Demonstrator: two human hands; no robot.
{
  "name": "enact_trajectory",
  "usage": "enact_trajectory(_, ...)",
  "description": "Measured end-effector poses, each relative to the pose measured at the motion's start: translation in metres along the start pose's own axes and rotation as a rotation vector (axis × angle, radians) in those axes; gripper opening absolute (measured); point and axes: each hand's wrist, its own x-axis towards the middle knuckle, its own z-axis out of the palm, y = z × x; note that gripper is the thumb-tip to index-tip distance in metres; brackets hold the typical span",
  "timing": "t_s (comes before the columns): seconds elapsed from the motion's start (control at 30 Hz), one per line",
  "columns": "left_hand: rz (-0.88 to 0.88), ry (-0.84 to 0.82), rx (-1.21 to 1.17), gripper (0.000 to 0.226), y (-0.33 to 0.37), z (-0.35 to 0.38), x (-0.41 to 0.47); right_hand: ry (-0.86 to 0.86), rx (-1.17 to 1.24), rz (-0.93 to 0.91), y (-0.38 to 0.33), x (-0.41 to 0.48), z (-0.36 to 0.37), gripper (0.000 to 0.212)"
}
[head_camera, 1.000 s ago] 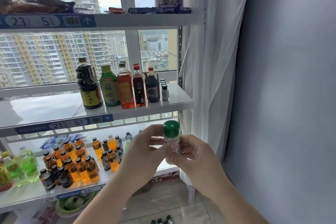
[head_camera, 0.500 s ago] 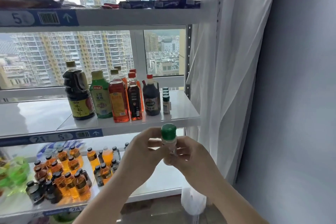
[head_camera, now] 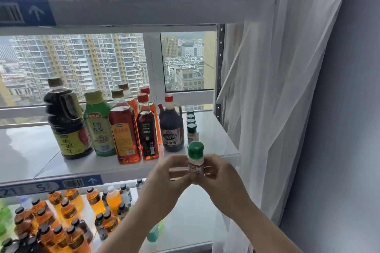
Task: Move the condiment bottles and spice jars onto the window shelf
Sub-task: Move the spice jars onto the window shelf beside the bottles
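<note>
Green-capped spice jar (head_camera: 196,158): upright, in the air at 6 o'clock of frame centre, in front of the window shelf's front edge, not on it; base hidden by fingers.
Left grip (head_camera: 164,178): at 8 o'clock of the jar, fingers curled, tips pinching the jar body.
Right grip (head_camera: 222,174): at 4 o'clock of the jar, fingers curled round its lower part.
Window shelf (head_camera: 216,141): white, middle tier, bare patch at 1 o'clock of the held jar.
Jar row (head_camera: 191,127): dark-green caps in single file front to back, at 12 o'clock of the held jar, just beside the vinegar jug (head_camera: 171,127).
Condiment bottles: soy bottle (head_camera: 65,121), green bottle (head_camera: 98,125), amber bottle (head_camera: 124,129) and more, upright, packed side by side at 10 o'clock of the held jar.
Lower shelf (head_camera: 185,222): orange drink bottles (head_camera: 67,211) clustered at 7 o'clock.
Curtain (head_camera: 267,88): white, sheer, at 3 o'clock.
</note>
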Motion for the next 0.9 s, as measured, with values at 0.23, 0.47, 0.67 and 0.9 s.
enact_trajectory(0.23, -0.011, -0.044, -0.047, 0.041, -0.025, -0.01, 0.064, 0.054, -0.014, 0.003, 0.025, 0.06, 0.023, 0.027)
enact_trajectory(0.47, -0.023, -0.02, 0.049, 0.031, -0.047, -0.004, 0.1, 0.051, -0.05, 0.046, 0.051, 0.093, 0.037, 0.02)
enact_trajectory(0.67, -0.031, -0.004, 0.071, 0.032, -0.049, 0.008, 0.12, 0.036, -0.12, 0.039, 0.069, 0.12, 0.036, 0.017)
enact_trajectory(0.9, -0.043, 0.002, 0.082, 0.035, -0.06, 0.018, 0.135, 0.002, -0.196, 0.035, 0.086, 0.137, 0.039, 0.015)
